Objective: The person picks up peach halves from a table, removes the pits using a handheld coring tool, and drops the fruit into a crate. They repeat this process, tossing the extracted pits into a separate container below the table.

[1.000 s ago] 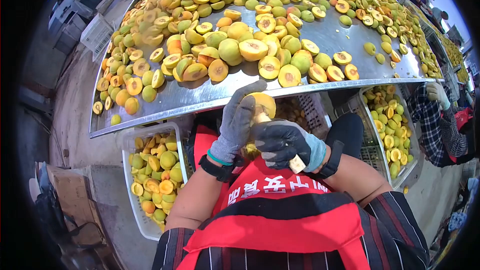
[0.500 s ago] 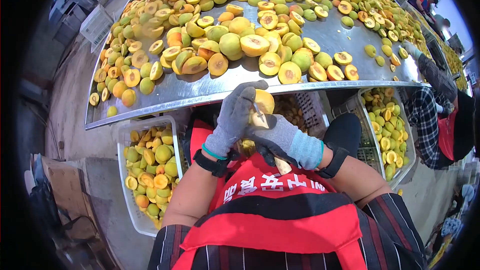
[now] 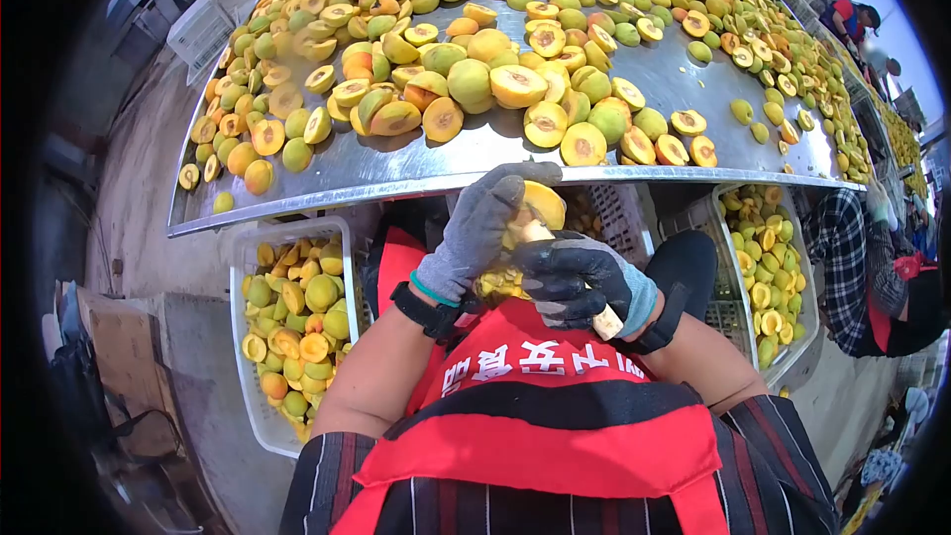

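Note:
In front of my red apron, my gloved left hand (image 3: pixel 474 240) is closed round a yellow peach half (image 3: pixel 547 202). My right hand (image 3: pixel 580 279), also gloved, grips a hand tool by its pale handle (image 3: pixel 607 323). The handle's butt sticks out below that fist, and its upper part reaches the peach half; the working end is hidden by fruit and fingers. Just under the hands some yellow peach flesh (image 3: pixel 502 283) shows, partly covered. Beyond them, a metal table (image 3: pixel 396 173) bears a heap of halved peaches (image 3: pixel 517 86).
White crates of peach halves stand below the table, one on the left (image 3: pixel 238 337) and one on the right (image 3: pixel 814 317). The table's raised metal edge (image 3: pixel 515 182) runs just beyond my hands. A co-worker in a checked sleeve (image 3: pixel 838 258) is close by on the right.
Both hands have shifted slightly right. My right hand has turned, swinging the handle's butt outward to the right. The co-worker's arm has drawn back from the table towards their body.

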The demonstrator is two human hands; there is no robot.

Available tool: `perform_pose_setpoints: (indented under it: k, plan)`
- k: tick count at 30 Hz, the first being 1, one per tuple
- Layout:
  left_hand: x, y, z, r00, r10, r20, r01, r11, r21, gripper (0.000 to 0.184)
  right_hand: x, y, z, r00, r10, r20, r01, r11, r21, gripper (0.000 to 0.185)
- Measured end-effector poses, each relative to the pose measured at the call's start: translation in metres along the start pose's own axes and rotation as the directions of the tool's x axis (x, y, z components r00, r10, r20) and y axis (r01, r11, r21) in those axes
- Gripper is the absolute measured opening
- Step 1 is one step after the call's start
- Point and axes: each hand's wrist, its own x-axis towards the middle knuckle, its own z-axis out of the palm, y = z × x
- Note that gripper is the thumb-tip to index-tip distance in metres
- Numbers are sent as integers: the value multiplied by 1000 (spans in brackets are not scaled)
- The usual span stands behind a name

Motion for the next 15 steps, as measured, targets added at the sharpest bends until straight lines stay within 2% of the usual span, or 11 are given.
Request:
perform_pose_setpoints:
  k: [4,5,6,7,8,9,10,11,12,14,15]
  plan:
    - [1,-2,4,1000,-27,8,27,997,-66,44,1,4,-1,996,-42,-83,37,998,-51,17]
    - [3,-5,5,1000,-17,-4,17,998,-66,42,2,5,1,978,-119,-169,58,943,-327,14]
    - [5,-10,4,1000,-7,-14,6,998,-65,39,3,5,3,950,-216,-226,47,814,-578,12]
    - [7,-17,0,1000,-3,-18,2,998,-67,39,6,7,6,950,-213,-227,43,812,-582,12]
    - [8,-29,-7,983,183,-27,-175,965,196,44,9,11,10,900,-332,-284,25,689,-725,12]
    - [10,-45,-14,933,359,12,-327,836,442,50,12,15,12,835,-454,-312,-19,544,-839,13]
    - [9,-42,-10,989,111,-97,-111,994,7,51,20,18,6,849,-527,-23,130,251,-959,14]
    - [9,-40,-6,969,-145,-198,36,882,-469,53,17,16,6,891,-450,-67,92,321,-942,18]
    - [12,-46,-5,966,-154,-209,45,893,-447,53,13,13,9,923,-368,-110,44,385,-922,23]
    - [9,-49,-9,960,-164,-229,53,905,-423,54,9,12,7,942,-313,-125,73,552,-831,17]
    - [4,-48,-13,951,-12,-309,-8,998,-65,51,6,11,-2,944,-326,-50,136,522,-842,14]
